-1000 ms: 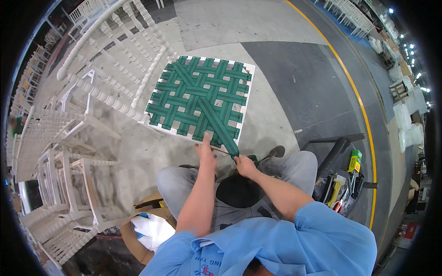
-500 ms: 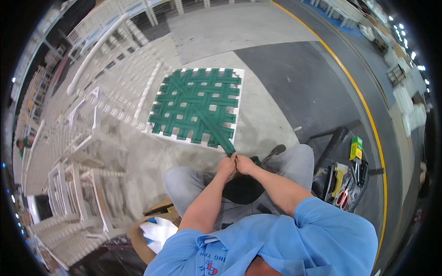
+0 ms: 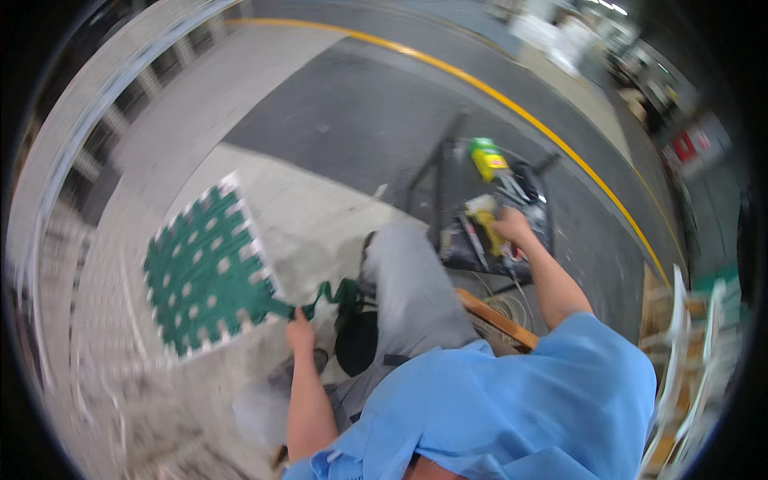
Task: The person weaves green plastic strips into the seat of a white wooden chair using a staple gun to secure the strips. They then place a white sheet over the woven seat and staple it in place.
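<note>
A seat woven of green webbing on a white frame [image 3: 210, 276] stands at my left. From its near corner runs a loose green strap [image 3: 326, 293], with my left hand [image 3: 299, 330] closed on it; the tail curls away toward my knee. My right hand [image 3: 513, 226] is stretched out over a black stool [image 3: 458, 259] that carries tools. Its blurred fingers are at a yellow tool [image 3: 483, 214], and whether they grip anything is unclear. A red-handled pair of scissors [image 3: 516, 254] shows partly beneath the wrist. A green and yellow box [image 3: 486, 158] lies at the stool's far side.
Pale furniture frames [image 3: 96, 320] crowd the left side, smeared by motion. A wooden bar [image 3: 500, 319] and a coil of cord [image 3: 516, 306] are beside my right thigh. White furniture parts [image 3: 678, 360] stand at far right. A yellow line [image 3: 480, 80] crosses the floor beyond the stool.
My view has swung to the right. The right hand has left the strap beside the left hand and reached across to the tools on the stool. The left hand still holds the strap.
</note>
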Demonstrator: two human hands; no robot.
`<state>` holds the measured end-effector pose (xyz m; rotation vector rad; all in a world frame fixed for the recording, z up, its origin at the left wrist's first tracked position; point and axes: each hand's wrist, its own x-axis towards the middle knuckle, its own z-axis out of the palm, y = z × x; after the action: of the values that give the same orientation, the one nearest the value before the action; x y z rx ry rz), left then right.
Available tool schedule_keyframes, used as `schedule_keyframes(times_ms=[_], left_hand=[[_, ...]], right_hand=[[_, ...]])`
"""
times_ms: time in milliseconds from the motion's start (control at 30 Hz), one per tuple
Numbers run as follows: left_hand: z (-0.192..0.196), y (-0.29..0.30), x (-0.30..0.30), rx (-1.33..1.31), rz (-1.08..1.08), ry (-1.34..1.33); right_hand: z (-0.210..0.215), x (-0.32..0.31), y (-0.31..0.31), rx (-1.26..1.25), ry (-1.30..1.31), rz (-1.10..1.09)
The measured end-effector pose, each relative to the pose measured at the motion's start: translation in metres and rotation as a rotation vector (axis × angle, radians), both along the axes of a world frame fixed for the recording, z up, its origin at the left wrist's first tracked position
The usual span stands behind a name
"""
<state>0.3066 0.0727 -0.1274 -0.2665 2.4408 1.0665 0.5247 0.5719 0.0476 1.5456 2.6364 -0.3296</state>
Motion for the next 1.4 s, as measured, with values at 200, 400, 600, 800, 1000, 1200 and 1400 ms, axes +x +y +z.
schedule_keyframes(times_ms=[200,400,600,800,1000,1200,1400], left_hand=[[0.016,-0.015,-0.009,-0.126,-0.048,-0.172],[0.018,-0.023,-0.004,-0.204,-0.070,-0.158],[0.021,-0.024,-0.001,-0.181,-0.041,-0.177],[0.022,-0.025,-0.004,-0.113,-0.062,-0.165],[0.014,-0.036,-0.006,-0.110,-0.065,-0.189],[0.015,-0.035,-0.004,-0.050,-0.085,-0.188],[0.012,-0.038,-0.004,-0.031,-0.041,-0.202]], right_hand=[[-0.035,-0.009,0.006,-0.337,0.223,0.000],[0.005,-0.047,-0.038,-0.398,0.479,0.249],[0.076,-0.153,-0.172,-0.928,0.480,0.506],[0.039,-0.247,-0.342,-1.183,0.109,0.590],[0.004,-0.282,-0.420,-1.146,0.005,0.656],[-0.014,-0.287,-0.425,-1.011,-0.054,0.689],[-0.005,-0.283,-0.438,-1.010,-0.036,0.741]])
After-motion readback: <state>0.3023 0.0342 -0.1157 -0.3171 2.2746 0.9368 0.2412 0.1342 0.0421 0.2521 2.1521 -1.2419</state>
